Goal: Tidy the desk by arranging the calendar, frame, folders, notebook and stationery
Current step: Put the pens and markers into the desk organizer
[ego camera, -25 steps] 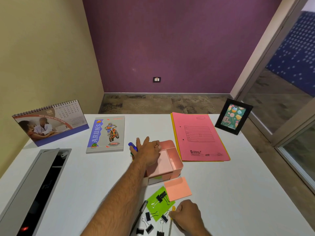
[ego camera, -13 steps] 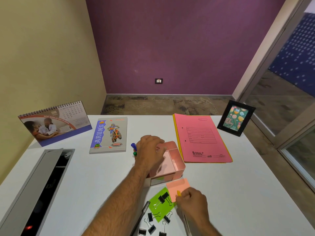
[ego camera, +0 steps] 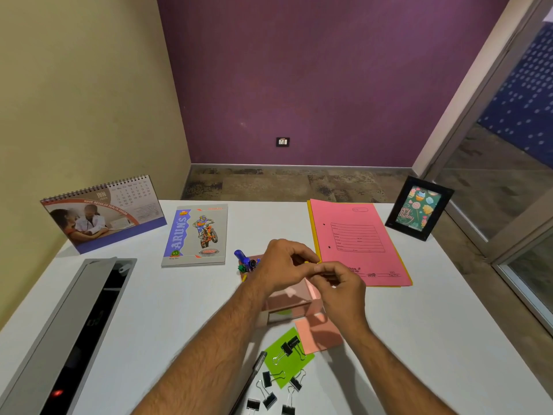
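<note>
Hands meeting above pink organiser tray at desk centre | right hand pinching yellow pencil, fingers curled tight | left hand curling round same pencil's far end | since earlier: right hand is rising from binder clips, left is leaving tray rim.

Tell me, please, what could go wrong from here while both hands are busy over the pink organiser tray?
1. The right hand pinches a thin yellow stick that the left hand meets over the pink plastic organiser tray; a loose grip could drop it outside the tray.
2. Both forearms pass above the black binder clips and the green sticky note; pulling back low might scatter them.
</note>
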